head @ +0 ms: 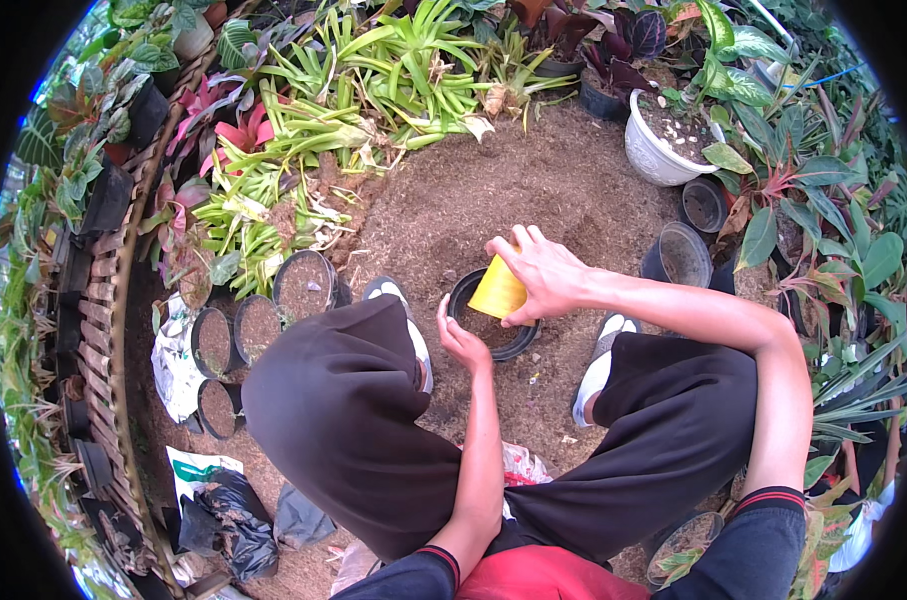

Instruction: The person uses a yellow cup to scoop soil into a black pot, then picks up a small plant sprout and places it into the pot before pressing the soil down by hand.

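Between the feet, a round black plastic plant pot (pixel 519 346) stands on the brown soil. My right hand (pixel 542 276) grips a yellow cup-like container (pixel 498 289), tilted over the pot, its fingers at the top and the thumb near the lower rim. Dark soil (pixel 491 324) shows inside the pot. My left hand (pixel 462 337) rests against the pot's left side, palm turned towards it, with the fingers along the rim.
Soil-filled black pots (pixel 303 285) stand at the left, near leafy cut plants (pixel 303 135). A white ornamental pot (pixel 660 154) and an empty black pot (pixel 678 259) are at the right. Black plastic bags (pixel 236 517) lie lower left, beside a curved slatted rack (pixel 99 330).
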Motion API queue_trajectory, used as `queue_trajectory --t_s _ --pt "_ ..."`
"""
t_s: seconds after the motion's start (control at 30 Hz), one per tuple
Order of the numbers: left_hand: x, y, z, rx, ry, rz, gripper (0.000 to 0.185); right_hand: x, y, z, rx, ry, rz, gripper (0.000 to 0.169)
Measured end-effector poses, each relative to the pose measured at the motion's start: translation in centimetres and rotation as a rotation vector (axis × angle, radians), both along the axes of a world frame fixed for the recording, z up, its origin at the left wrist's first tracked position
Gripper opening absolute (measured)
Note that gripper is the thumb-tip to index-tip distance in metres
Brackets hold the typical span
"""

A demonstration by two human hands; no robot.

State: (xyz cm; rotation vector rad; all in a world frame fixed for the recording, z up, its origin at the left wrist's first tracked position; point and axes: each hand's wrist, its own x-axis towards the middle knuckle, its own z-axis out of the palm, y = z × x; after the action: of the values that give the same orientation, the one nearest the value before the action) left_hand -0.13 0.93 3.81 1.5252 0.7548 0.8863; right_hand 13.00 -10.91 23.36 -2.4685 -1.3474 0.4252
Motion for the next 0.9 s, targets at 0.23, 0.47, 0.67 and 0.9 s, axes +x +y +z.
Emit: queue_trajectory --t_s 0.23,0.47,0.67,0.9 --pt "0.0 0.2 -0.3 -0.006 -0.012 0.007 0.043 4.6 -0.8 0.7 0.155 0.175 -0.33 0.095" --pt "0.0 0.0 0.1 -0.045 0.006 0.014 0.044 12.6 -7.0 -3.4 0.134 -0.075 -0.917 0.097" --pt "0.1 -0.2 -0.1 -0.044 0.0 0.003 0.044 11.6 -10.3 -7.6 -0.121 -0.097 -0.83 0.096" --pt "0.0 0.0 -0.4 -0.048 -0.004 0.004 0.044 11.6 -10.7 -7.9 -0.082 0.01 -0.801 0.097"
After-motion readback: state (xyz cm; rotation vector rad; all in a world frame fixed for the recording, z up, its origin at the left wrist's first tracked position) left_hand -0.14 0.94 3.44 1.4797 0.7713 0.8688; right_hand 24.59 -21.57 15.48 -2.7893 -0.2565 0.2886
